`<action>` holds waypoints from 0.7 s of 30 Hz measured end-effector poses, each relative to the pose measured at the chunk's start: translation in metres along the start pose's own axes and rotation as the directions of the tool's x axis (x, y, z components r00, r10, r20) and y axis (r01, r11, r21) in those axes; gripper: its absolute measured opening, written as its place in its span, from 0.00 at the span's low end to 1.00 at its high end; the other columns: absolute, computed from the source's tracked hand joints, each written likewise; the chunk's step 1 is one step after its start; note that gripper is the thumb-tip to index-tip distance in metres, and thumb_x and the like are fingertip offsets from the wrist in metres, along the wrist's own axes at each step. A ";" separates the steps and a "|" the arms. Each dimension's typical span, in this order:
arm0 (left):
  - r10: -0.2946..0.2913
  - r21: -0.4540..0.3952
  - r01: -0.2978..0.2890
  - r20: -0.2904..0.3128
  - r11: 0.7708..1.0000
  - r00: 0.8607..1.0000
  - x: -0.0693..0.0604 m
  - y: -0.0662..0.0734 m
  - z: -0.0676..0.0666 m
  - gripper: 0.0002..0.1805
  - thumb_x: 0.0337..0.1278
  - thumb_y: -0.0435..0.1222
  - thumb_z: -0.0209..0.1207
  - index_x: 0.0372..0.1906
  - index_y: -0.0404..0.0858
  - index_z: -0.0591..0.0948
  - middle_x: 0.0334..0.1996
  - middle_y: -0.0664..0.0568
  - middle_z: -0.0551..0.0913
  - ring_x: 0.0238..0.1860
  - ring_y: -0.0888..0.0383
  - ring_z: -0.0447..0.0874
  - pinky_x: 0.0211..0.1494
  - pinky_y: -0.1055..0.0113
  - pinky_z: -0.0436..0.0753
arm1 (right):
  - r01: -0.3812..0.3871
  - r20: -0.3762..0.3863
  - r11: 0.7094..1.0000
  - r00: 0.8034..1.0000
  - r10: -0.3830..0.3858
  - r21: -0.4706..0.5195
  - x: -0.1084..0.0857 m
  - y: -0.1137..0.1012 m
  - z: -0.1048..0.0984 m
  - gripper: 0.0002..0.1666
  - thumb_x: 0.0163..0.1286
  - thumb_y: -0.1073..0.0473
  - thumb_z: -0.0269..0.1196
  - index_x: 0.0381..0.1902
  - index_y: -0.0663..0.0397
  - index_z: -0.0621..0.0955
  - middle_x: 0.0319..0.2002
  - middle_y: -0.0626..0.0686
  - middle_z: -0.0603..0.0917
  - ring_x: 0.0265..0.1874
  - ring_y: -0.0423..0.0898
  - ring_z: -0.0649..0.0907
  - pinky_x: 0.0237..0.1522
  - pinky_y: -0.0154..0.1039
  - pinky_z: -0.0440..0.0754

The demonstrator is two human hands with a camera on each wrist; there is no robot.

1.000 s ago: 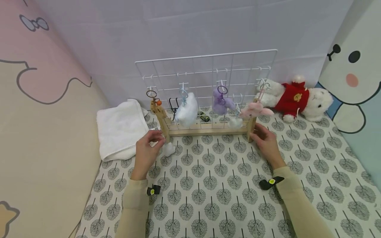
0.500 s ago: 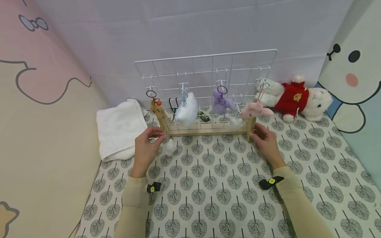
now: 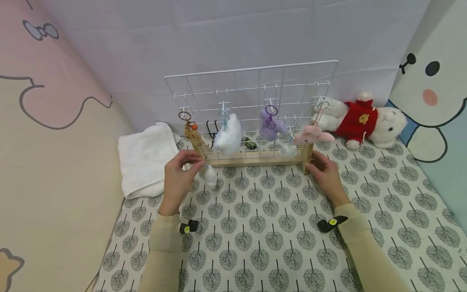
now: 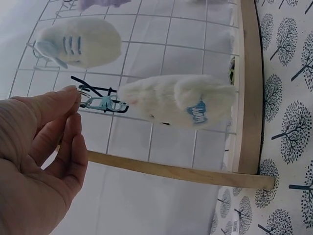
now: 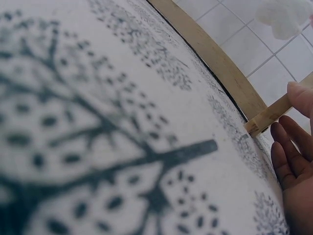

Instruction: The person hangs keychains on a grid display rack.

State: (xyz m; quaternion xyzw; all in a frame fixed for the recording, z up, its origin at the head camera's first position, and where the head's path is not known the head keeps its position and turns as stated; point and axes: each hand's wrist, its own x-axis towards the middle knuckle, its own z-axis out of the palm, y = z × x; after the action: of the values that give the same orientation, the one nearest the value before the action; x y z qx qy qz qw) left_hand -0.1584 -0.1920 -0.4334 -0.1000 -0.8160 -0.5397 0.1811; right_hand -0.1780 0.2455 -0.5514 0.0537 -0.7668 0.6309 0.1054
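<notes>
My left hand (image 3: pixel 178 180) pinches the ring of a white plush keychain (image 4: pixel 181 100) between thumb and fingers. Its light-blue clasp (image 4: pixel 102 103) shows by the fingertips, and the plush dangles in front of the rack's left end. Blue lettering marks its side. My right hand (image 3: pixel 326 179) holds the right wooden leg (image 5: pixel 274 113) of a white wire grid rack (image 3: pixel 251 69), thumb on one side. On the grid hang a brown plush keychain (image 3: pixel 195 138), a white-blue one (image 3: pixel 228 136), a purple one (image 3: pixel 271 125), a pink one (image 3: pixel 313 135) and a small white one (image 3: pixel 288 151).
A folded white towel (image 3: pixel 147 158) lies left of the rack. On the right, a white stuffed animal in a red sweater (image 3: pixel 359 120) lies on its side. Black hooks (image 3: pixel 212 132) stand behind the grid's left part. The tablecloth (image 3: pixel 255 227) has a tree print.
My left hand has risen slightly with the white plush keychain, which now hangs further right and turned. The right hand stays on the rack's leg.
</notes>
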 end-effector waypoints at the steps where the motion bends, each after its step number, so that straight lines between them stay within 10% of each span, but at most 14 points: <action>1: 0.004 -0.006 -0.004 0.003 1.000 1.000 0.000 0.002 0.000 0.11 0.58 0.25 0.74 0.45 0.31 0.87 0.39 0.44 0.90 0.41 0.62 0.86 0.46 0.76 0.82 | -0.002 0.002 1.000 1.000 0.002 0.001 -0.001 -0.005 0.000 0.30 0.73 0.74 0.65 0.71 0.71 0.74 0.66 0.75 0.77 0.51 0.34 0.84 0.52 0.23 0.81; 12: 0.072 -0.024 -0.071 0.045 0.997 0.996 0.008 0.018 -0.001 0.10 0.59 0.27 0.73 0.45 0.35 0.87 0.39 0.46 0.90 0.42 0.60 0.87 0.49 0.69 0.84 | -0.001 0.015 1.000 1.000 0.002 -0.019 -0.004 -0.024 0.001 0.31 0.73 0.74 0.65 0.71 0.72 0.73 0.66 0.77 0.76 0.50 0.32 0.84 0.52 0.22 0.80; 21: 0.109 -0.042 -0.107 0.073 0.993 0.991 0.017 0.019 0.005 0.11 0.58 0.25 0.73 0.46 0.34 0.87 0.42 0.47 0.90 0.42 0.59 0.87 0.49 0.72 0.85 | -0.010 -0.002 1.000 1.000 0.010 -0.029 0.002 0.014 -0.002 0.32 0.74 0.68 0.68 0.74 0.64 0.75 0.67 0.71 0.78 0.52 0.30 0.83 0.54 0.22 0.80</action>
State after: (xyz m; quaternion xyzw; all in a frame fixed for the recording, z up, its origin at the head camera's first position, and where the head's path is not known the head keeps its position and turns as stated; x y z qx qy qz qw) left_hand -0.1677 -0.1805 -0.4118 -0.1677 -0.8051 -0.5406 0.1772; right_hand -0.1826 0.2503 -0.5639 0.0478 -0.7759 0.6205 0.1038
